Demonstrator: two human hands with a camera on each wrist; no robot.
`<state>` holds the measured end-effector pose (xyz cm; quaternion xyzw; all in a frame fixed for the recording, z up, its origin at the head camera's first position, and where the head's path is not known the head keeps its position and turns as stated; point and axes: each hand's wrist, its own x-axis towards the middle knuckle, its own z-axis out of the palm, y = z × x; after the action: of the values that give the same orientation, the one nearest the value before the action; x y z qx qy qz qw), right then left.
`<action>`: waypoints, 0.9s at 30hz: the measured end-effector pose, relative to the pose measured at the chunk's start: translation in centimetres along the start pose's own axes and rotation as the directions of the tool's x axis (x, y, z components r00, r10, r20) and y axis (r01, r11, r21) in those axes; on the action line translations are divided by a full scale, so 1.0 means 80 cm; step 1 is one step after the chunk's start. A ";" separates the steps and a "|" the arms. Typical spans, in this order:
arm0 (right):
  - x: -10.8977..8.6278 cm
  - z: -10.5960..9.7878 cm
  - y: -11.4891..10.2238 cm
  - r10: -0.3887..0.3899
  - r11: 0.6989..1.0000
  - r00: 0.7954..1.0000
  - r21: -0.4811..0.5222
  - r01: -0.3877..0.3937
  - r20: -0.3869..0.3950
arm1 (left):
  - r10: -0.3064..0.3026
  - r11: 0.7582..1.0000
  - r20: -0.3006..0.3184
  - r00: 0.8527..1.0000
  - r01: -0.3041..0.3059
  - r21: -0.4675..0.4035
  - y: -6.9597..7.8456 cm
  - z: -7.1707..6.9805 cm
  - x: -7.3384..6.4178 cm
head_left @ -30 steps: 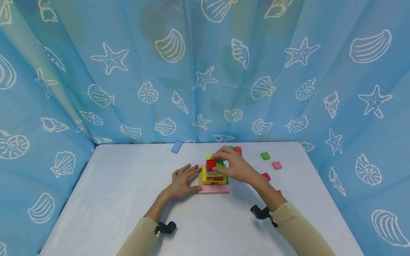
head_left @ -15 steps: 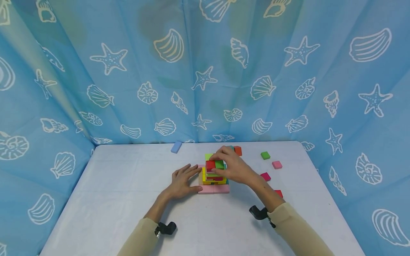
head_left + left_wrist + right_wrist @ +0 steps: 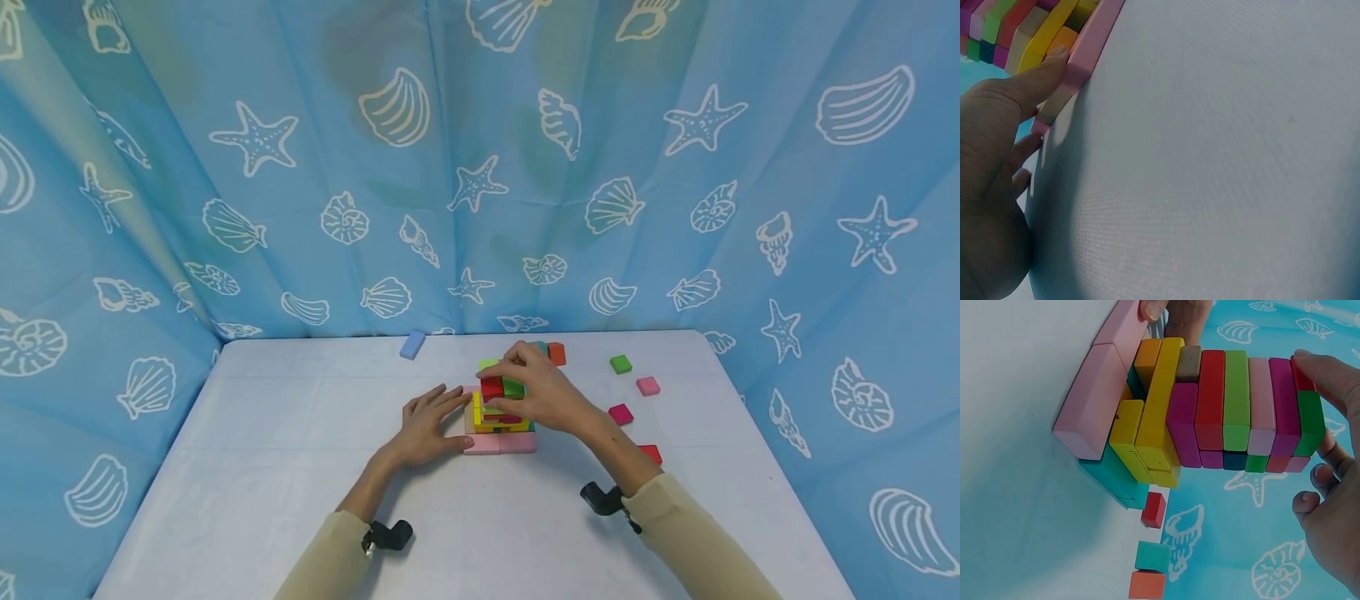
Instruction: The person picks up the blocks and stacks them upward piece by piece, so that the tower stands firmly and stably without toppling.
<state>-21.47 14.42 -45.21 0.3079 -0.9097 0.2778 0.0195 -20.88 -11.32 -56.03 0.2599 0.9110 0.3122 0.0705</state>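
A tower of coloured wooden blocks point(image 3: 1210, 400) rises in layers from a base of pink blocks point(image 3: 517, 442) near the table's middle. At its top, a red block point(image 3: 491, 387) sits beside a green block point(image 3: 513, 387). My right hand point(image 3: 546, 387) pinches the red block, thumb at its near side and index finger reaching behind. In the right wrist view its other fingers point(image 3: 1324, 478) hang curled beyond the tower. My left hand point(image 3: 426, 425) lies at the tower's left with fingers spread and fairly straight. Its thumb touches the pink base, also seen in the left wrist view point(image 3: 1088, 56).
Loose blocks lie to the right: a green block point(image 3: 620, 364), a pink block point(image 3: 648, 386), a magenta block point(image 3: 620, 414) and a red block point(image 3: 650, 454). Behind the tower is an orange block point(image 3: 557, 354). A blue block point(image 3: 412, 345) lies near the back edge.
My right hand has shifted slightly left across the tower's top, its thumb and index finger now at the red block. The left hand has stayed in place.
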 end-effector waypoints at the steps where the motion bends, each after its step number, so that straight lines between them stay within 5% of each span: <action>1: 0.001 0.000 0.000 -0.002 1.000 1.000 -0.007 0.002 0.003 | 0.002 1.000 -0.001 1.000 -0.002 -0.001 0.000 0.000 0.000; 17: 0.004 0.000 0.000 0.019 1.000 1.000 -0.023 -0.018 0.024 | -0.003 1.000 -0.001 1.000 0.003 -0.007 0.001 -0.002 0.000; 27: -0.009 -0.036 0.022 0.089 0.984 0.996 0.156 -0.090 0.011 | 0.014 1.000 -0.008 1.000 -0.014 -0.018 0.000 0.000 -0.001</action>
<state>-22.28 17.46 -43.82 0.2678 -0.8982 0.3482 -0.0187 -20.82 -11.39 -56.05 0.2642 0.9066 0.3221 0.0670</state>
